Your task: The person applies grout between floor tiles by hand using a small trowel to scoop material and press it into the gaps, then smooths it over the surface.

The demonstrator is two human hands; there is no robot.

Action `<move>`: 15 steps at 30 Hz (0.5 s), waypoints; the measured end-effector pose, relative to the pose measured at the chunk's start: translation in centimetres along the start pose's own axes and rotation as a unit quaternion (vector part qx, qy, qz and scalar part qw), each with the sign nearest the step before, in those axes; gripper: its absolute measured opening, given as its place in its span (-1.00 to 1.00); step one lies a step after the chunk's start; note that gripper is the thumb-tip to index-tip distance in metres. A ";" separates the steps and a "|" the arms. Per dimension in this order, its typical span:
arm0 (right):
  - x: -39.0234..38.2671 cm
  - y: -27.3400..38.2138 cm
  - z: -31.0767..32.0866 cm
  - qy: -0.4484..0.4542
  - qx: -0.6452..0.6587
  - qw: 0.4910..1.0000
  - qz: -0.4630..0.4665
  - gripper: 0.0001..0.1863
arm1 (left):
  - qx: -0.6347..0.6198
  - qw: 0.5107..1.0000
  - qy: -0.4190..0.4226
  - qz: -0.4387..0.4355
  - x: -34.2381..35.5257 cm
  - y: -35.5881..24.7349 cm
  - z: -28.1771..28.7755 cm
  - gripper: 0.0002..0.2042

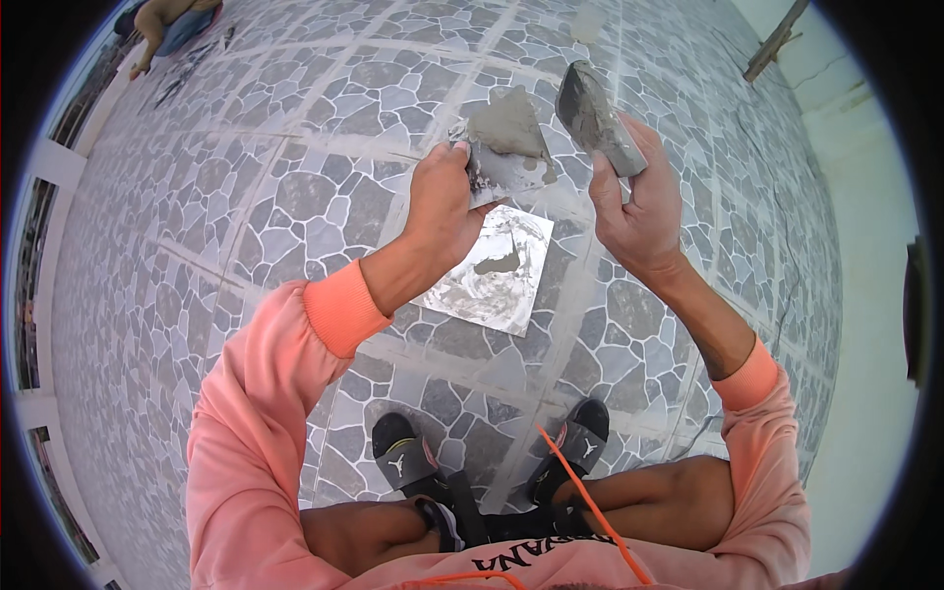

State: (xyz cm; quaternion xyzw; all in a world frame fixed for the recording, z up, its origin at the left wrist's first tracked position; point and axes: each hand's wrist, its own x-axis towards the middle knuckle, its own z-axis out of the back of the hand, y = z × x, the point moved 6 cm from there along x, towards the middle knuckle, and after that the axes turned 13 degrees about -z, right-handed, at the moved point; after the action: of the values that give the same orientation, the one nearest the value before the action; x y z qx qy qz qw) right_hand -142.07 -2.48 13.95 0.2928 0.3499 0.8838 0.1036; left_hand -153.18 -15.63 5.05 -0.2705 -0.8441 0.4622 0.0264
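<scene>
My left hand (447, 197) is closed on the left edge of a thin, flat plate (506, 177) smeared with grey paste. A thick lump of wet grey mortar (509, 126) sits on its far part. My right hand (639, 202), closed too, grips a dark, curved scraper blade (595, 118) coated with the same paste. The blade is raised to the right of the plate, with a small gap between them. Below my left hand, a white square board (521, 305) lies on the floor, streaked with mortar and bearing a small grey patch (498, 261).
Grey stone-patterned tiles (324, 187) with pale joints cover the floor. My sandalled feet (398, 447) are close behind the board. A white wall (870, 246) runs along the right, with a wooden stick (775, 41) against it. Another person (167, 29) crouches at far left.
</scene>
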 end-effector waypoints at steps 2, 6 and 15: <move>-0.2 1.7 -0.6 -0.040 -0.087 0.984 0.150 -0.44 | -0.017 1.000 -0.001 0.003 -0.2 0.1 -0.5 -0.80; -1.0 1.2 -2.0 0.007 -0.060 0.975 0.213 -0.29 | -0.059 0.998 0.021 -0.001 -0.6 -0.3 -1.4 -0.78; -3.8 -3.3 -2.9 0.081 -0.066 0.981 0.163 -0.30 | -0.003 0.999 0.040 0.019 -0.3 0.7 1.6 -0.73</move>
State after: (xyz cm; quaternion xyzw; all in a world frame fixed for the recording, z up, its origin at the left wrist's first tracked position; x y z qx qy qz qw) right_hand -140.83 -3.15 8.30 0.2656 0.2458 0.9308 -0.0520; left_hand -153.06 -16.72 3.70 -0.3047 -0.8385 0.4488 0.0510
